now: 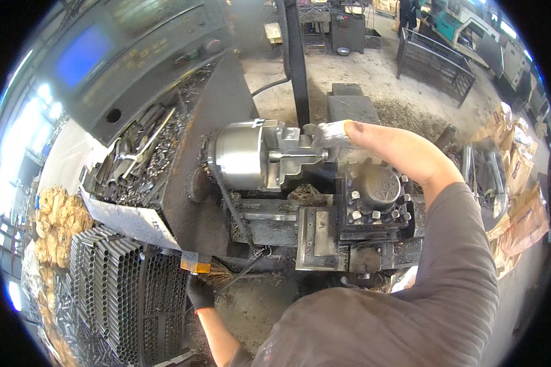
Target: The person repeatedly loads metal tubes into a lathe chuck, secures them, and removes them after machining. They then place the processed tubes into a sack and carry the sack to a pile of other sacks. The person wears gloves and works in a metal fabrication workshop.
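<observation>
The right arm enters from the lower edge at about five o'clock, clad in a grey-brown sleeve, and bends sharply at the elbow so the forearm runs up toward eleven o'clock. The sleeve ends at the wrist — the right hand point(393, 148) beyond it is bare and grimy, stretched out toward nine o'clock, fingers pinched together around something pale at their tips.

The left arm comes up from the lower edge near six o'clock, forearm bare, reaching toward twelve o'clock. The left hand point(199, 292) wears a black glove — fingers curled closed in a grip, knuckles facing the camera.
</observation>
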### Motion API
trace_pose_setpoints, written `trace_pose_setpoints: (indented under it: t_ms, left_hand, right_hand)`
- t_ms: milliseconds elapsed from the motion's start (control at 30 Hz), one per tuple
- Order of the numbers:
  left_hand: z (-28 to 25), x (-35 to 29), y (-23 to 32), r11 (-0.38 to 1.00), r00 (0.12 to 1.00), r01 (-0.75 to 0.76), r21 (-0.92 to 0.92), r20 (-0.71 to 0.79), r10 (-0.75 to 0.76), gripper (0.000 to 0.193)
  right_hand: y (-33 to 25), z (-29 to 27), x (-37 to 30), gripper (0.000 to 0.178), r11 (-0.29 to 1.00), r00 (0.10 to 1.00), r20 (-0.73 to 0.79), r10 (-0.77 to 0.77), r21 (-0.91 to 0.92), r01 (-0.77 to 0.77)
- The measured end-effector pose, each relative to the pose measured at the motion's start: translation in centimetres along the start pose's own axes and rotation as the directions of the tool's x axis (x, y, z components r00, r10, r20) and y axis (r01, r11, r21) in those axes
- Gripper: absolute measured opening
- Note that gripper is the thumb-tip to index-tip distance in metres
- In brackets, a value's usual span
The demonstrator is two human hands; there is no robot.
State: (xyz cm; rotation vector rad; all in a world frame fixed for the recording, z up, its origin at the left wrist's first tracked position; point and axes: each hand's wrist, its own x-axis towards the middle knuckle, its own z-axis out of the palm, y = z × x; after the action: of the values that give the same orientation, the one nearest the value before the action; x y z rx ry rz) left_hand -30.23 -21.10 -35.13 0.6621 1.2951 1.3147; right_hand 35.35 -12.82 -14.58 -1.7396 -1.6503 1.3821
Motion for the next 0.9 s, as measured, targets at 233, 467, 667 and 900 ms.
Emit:
trace_pose_setpoints:
  t_ms: [233, 467, 667, 900]
  left_hand:
    - [3.3, -4.6, 1.8, 0.930, 0.944, -0.222, 0.293, -0.174, 0.280, 0.041]
    - [18.9, -8.7, 15.4, -0.186, 0.129, -0.817, 0.547, 0.486, 0.865, 0.034]
    - [39.8, -3.3, 26.5, -0.192, 0.468, -0.681, 0.707, 0.622, 0.628, 0.069]
    - [49.8, 2.5, 30.7, -0.353, 0.555, -0.498, 0.792, 0.603, 0.572, 0.078]
  right_hand:
    - [-4.2, 4.2, -9.0, 0.072, 0.794, 0.836, -0.423, -0.350, -0.607, 0.025]
    - [-5.8, 15.4, -25.5, 0.035, 0.912, 0.700, -0.594, -0.396, -0.169, 0.373]
    - [-3.4, 19.7, -28.0, 0.036, 0.885, 0.804, -0.514, -0.299, 0.164, 0.435]
    - [-0.3, 19.0, -29.3, 0.028, 0.830, 0.885, -0.423, -0.194, 0.410, 0.378]
